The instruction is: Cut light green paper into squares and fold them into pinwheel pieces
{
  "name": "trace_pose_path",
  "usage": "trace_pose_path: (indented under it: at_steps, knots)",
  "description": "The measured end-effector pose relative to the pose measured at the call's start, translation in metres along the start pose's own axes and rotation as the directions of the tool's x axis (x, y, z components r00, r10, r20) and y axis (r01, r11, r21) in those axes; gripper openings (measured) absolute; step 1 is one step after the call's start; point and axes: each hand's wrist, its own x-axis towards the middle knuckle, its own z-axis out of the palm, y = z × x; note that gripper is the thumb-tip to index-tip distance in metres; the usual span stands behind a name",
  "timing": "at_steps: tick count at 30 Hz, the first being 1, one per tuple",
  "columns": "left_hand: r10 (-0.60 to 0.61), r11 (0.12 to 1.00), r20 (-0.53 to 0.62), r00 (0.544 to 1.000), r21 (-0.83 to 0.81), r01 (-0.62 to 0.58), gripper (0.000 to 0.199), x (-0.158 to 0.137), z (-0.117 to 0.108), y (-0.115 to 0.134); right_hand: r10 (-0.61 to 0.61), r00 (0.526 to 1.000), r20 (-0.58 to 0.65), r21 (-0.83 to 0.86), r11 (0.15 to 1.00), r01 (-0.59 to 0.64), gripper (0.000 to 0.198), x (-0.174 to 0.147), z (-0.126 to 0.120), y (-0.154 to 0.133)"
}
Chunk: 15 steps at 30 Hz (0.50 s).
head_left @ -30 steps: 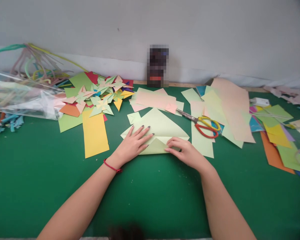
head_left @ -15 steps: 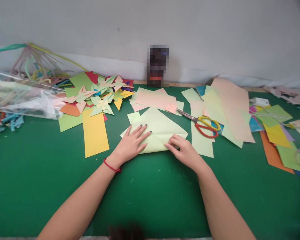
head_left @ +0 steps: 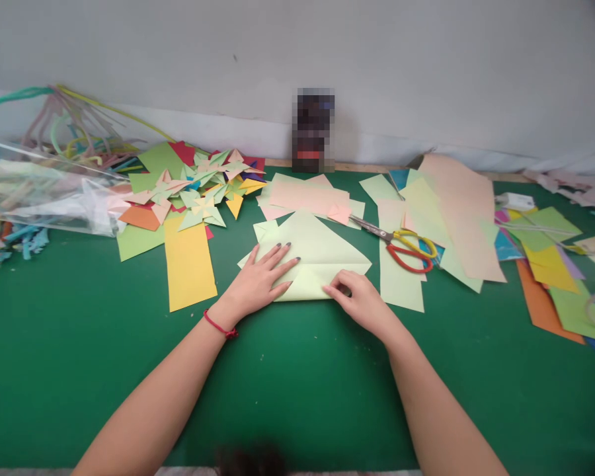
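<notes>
A pale green sheet of paper (head_left: 317, 241) lies in front of me, its near corner folded over toward the centre so that the near edge is straight. My left hand (head_left: 258, 277) rests flat on its left part, fingers spread. At the near edge, right of the middle, my right hand (head_left: 354, 294) has thumb and fingers pinched together on the folded paper. A small pale green folded piece (head_left: 265, 230) sits by the sheet's upper left side. Scissors (head_left: 395, 243) with one yellow and one red handle lie just beyond my right hand.
Folded paper stars (head_left: 203, 205) and a yellow sheet (head_left: 191, 268) lie to the left, beside a clear plastic box (head_left: 49, 211). Pink and green sheets (head_left: 466, 218) cover the right back. A pixelated dark upright object (head_left: 312, 132) leans on the wall. The table (head_left: 297, 390) is green.
The folded near edge has shifted slightly away from me and lies flatter. My right hand has slid a little left along it; my left hand has hardly moved.
</notes>
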Motion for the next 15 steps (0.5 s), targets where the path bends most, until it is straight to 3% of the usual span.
trace_pose_path:
  at_steps: [6,15]
  knots:
    - [-0.01,1.0,-0.007,1.0,0.003,0.01,0.05,0.0,0.0,0.001,0.044,0.993,0.112,0.187,0.98,-0.064,0.022,-0.002,-0.006,-0.001]
    - [-0.019,1.0,-0.001,1.0,-0.002,0.019,0.05,0.0,0.0,0.001,-0.017,0.967,0.256,0.208,0.977,-0.037,0.024,-0.004,-0.022,-0.002]
